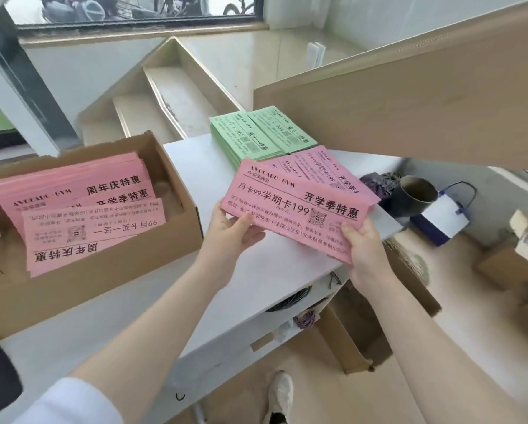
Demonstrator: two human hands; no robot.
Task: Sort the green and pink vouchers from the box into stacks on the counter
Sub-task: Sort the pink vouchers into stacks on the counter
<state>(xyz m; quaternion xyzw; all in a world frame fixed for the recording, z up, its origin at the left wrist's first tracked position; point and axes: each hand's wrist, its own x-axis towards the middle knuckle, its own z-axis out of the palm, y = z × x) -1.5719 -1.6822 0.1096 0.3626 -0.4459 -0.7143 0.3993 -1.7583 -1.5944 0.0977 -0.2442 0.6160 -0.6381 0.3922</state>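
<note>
A bundle of pink vouchers [290, 206] is held above the white counter [256, 280]. My left hand [236, 231] grips its left end and my right hand [363, 244] grips its lower right corner. Behind the bundle, a pink stack [333, 169] lies on the counter, partly hidden by it. Further back sits a green voucher stack [256, 134] in two side-by-side rows. At the left, the cardboard box [97, 270] holds more pink vouchers [73, 194], some lying loose and turned the other way.
A large wooden panel [409, 96] overhangs the counter's right side. Right of the counter are a dark cup [412, 194], a small white and blue bag [443, 218] and crumpled purple material [376, 182]. An open carton [363, 325] stands on the floor below.
</note>
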